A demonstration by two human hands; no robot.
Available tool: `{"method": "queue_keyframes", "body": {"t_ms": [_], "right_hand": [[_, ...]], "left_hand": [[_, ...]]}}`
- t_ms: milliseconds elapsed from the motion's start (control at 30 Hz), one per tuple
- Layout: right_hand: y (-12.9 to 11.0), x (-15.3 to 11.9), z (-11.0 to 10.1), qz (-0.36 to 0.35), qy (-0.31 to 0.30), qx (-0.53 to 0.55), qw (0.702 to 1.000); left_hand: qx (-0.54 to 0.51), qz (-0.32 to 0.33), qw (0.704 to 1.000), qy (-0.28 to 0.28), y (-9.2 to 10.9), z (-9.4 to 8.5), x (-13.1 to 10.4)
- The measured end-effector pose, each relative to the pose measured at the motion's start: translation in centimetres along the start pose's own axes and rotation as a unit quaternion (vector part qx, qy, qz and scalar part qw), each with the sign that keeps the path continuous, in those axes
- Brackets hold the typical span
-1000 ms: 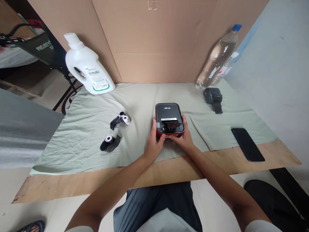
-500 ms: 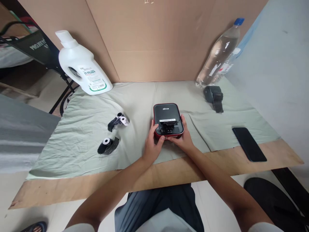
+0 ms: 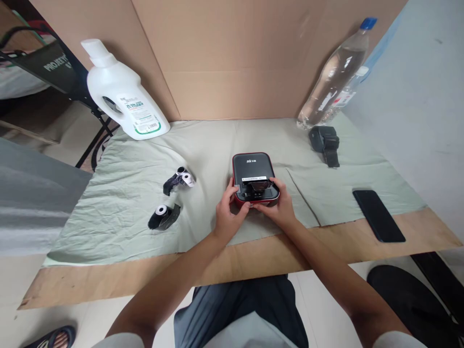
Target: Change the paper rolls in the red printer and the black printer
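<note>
Clasping one device (image 3: 253,169), my left hand (image 3: 229,213) and right hand (image 3: 282,208) curled round its sides | three bottles (image 3: 335,77) | one phone (image 3: 379,216)

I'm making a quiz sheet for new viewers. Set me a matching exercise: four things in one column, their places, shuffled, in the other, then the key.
Things:
1. black-topped, red-sided device
2. smartphone
3. blue-capped bottle
4. laundry detergent bottle

Places:
A. flat across the edge between green cloth and bare wood
B. beside a smaller bottle
C. at the back left, before the cardboard
D. between the left hand and the right hand

Pairs: 1-D, 2-A, 3-B, 4-C
</note>
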State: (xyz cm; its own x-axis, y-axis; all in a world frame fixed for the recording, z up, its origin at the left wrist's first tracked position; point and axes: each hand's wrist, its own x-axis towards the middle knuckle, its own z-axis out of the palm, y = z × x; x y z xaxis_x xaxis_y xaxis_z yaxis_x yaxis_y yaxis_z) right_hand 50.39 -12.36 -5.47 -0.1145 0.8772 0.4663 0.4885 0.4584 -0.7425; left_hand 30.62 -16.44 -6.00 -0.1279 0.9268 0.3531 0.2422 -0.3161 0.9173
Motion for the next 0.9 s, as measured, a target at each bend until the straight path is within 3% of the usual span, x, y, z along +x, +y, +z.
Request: {"method": "queue_keyframes", "body": {"t_ms": [267,500,667,900], "right_hand": [[-1.8,0.5,-1.2,-0.043,0.041,-0.134,0.989],[-2.8,0.8,-1.7,-0.064,0.041,-0.158,0.985],[-3.2,0.8,-1.9,-0.037,0.018,-0.171,0.984],[-3.2,0.7,-1.8,-0.033,0.023,-0.172,0.984]], "left_hand": [[0.075,0.061,0.995,-0.003,0.7,-0.9,1.1],[0.054,0.044,0.998,0.003,0.7,-1.2,2.6],[0.079,0.056,0.995,0.007,0.4,-1.3,3.7],[0.105,0.043,0.993,-0.012,0.3,-1.5,3.7]]}}
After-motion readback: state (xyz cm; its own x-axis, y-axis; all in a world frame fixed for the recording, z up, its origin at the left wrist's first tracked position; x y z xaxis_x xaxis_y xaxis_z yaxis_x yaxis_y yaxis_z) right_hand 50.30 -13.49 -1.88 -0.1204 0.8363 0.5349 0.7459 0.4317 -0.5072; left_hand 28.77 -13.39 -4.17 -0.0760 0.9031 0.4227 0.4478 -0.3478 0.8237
